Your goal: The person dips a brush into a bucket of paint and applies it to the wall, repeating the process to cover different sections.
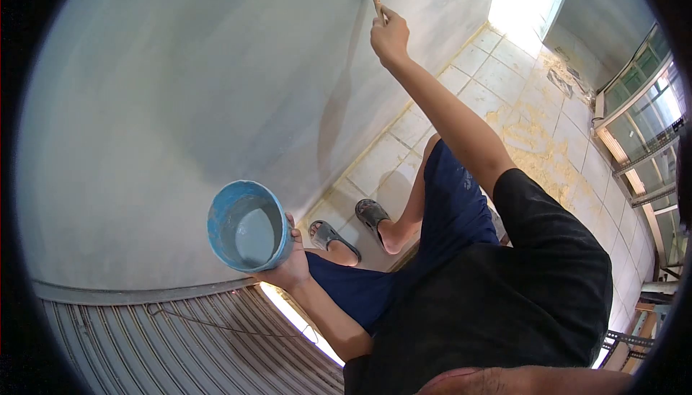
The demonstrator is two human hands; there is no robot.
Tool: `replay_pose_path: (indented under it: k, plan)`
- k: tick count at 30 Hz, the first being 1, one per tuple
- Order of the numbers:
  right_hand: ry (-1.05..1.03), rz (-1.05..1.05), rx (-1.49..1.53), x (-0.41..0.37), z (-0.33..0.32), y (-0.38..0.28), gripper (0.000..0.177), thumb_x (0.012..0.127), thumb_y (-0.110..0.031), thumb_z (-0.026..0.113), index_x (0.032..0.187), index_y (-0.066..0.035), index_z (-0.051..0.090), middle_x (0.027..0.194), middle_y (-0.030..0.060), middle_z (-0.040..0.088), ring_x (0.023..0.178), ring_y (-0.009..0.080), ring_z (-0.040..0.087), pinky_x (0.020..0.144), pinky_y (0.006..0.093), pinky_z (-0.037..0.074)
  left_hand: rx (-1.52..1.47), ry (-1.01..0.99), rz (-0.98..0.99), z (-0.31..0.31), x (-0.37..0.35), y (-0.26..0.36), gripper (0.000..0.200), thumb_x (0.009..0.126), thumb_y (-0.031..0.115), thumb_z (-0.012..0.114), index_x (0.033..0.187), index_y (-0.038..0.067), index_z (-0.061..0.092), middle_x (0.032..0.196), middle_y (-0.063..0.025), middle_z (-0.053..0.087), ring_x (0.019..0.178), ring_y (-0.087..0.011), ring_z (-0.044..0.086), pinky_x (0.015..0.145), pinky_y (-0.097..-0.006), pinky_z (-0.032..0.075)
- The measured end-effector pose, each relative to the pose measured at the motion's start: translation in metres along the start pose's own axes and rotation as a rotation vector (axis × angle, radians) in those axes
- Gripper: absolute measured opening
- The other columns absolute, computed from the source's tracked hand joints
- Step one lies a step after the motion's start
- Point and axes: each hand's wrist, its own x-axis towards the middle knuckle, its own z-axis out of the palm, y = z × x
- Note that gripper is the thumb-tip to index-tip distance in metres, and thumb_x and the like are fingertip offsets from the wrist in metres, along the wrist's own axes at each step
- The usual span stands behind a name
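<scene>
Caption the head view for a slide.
Right hand holds a thin tool by the grey wall; left hand holds a blue bucket of grey mix.

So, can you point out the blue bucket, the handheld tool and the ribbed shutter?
Blue bucket [219, 231]: head view, on its inner wall.
Handheld tool [378, 8]: head view, on its handle.
Ribbed shutter [189, 352]: head view, on its slats.

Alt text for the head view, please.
A person's right hand holds a brush-like tool up to a gray wall, while the left hand grips a blue bucket of gray liquid. Sandaled feet stand on a tiled floor.
</scene>
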Motion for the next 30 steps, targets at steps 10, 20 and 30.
replay_pose_path:
  k: [10, 20, 30]
  plan:
    - [-0.38, -0.087, -0.007, -0.112, 0.043, -0.032, 0.044, 0.092, -0.004, 0.054, 0.134, -0.005, 0.067, 0.082, 0.032, 0.066, 0.075, 0.0387, 0.071, 0.073, 0.0432, 0.054, 0.038, -0.003, -0.029, 0.001, 0.005, -0.001, 0.104, 0.076, 0.072, 0.07, 0.157, 0.018, 0.036, 0.148, -0.0216, 0.043, 0.128, -0.0466, 0.047, 0.087, -0.0442, 0.052]
    - [-0.961, -0.092, -0.128, -0.085, 0.021, -0.052, 0.031, 0.09, -0.024, 0.074, 0.105, 0.002, 0.079, 0.081, 0.0169, 0.075, 0.073, 0.0212, 0.07, 0.07, 0.0376, 0.056, 0.141, -0.038, -0.006, 0.016, 0.005, -0.014, 0.1, 0.079, 0.076, 0.065, 0.155, 0.017, 0.038, 0.144, -0.0221, 0.048, 0.124, -0.0429, 0.049, 0.081, -0.0413, 0.052]
    - [-0.754, -0.055, -0.183, 0.055, -0.015, 0.016, 0.027, 0.085, -0.026, 0.078, 0.097, -0.001, 0.082, 0.084, 0.0098, 0.077, 0.072, 0.0158, 0.067, 0.065, 0.0322, 0.053, -0.113, -0.084, -0.077, -0.005, 0.0, -0.002, 0.106, 0.075, 0.06, 0.079, 0.158, 0.013, 0.032, 0.151, -0.0263, 0.036, 0.133, -0.049, 0.04, 0.097, -0.0512, 0.05]
